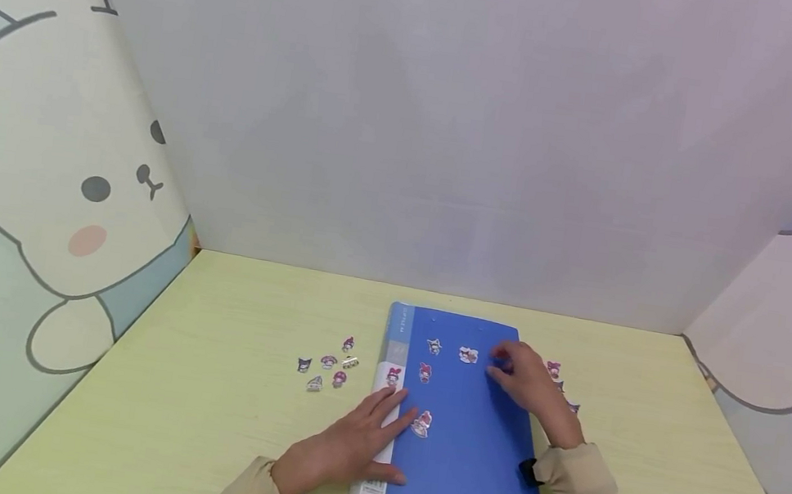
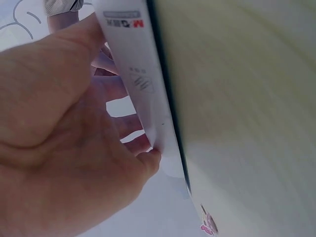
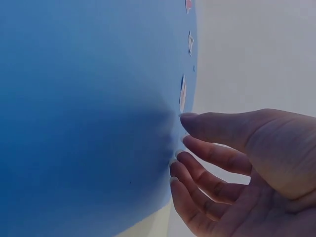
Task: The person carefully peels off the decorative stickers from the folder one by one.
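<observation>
In the head view, the blue folder (image 1: 469, 462) is seen at five o'clock — its spine (image 1: 395, 352) touched by the left hand (image 1: 351, 445), fingers spread. At its one o'clock, the right hand (image 1: 528, 381) is held, fingertips parted.

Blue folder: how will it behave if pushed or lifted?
The blue folder is probably fairly stiff: it lies flat with straight edges. It likely won't roll or tip, lying broadside on the table. Pushing may meet some resistance: the left hand touches its spine.
</observation>
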Demonstrator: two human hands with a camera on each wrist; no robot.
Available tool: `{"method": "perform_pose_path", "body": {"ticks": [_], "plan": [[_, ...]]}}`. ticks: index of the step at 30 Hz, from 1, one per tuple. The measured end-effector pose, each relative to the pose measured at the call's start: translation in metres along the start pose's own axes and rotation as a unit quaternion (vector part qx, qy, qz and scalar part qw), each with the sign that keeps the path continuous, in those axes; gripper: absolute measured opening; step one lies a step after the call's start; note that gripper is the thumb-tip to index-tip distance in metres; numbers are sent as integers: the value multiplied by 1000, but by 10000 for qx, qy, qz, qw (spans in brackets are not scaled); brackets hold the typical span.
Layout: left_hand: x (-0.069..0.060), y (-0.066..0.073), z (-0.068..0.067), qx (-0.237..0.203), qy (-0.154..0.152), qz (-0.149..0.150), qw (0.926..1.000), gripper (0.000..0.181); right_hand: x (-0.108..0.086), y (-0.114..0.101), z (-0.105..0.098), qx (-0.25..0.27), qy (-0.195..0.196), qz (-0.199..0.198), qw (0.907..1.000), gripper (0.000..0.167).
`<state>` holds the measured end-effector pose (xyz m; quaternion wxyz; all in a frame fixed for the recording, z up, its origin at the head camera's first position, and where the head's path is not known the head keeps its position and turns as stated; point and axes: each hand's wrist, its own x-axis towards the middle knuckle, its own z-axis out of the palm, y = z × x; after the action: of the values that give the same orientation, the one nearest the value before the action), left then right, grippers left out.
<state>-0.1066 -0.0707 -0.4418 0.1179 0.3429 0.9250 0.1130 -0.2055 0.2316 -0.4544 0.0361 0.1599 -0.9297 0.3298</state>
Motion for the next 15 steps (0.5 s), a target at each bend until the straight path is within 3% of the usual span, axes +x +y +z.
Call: {"method": "perform_pose_path", "body": {"ticks": [15], "plan": [[0, -1, -1, -104, 31, 36, 9999, 86, 7, -6, 9, -67, -13, -54, 10000, 19]]}}
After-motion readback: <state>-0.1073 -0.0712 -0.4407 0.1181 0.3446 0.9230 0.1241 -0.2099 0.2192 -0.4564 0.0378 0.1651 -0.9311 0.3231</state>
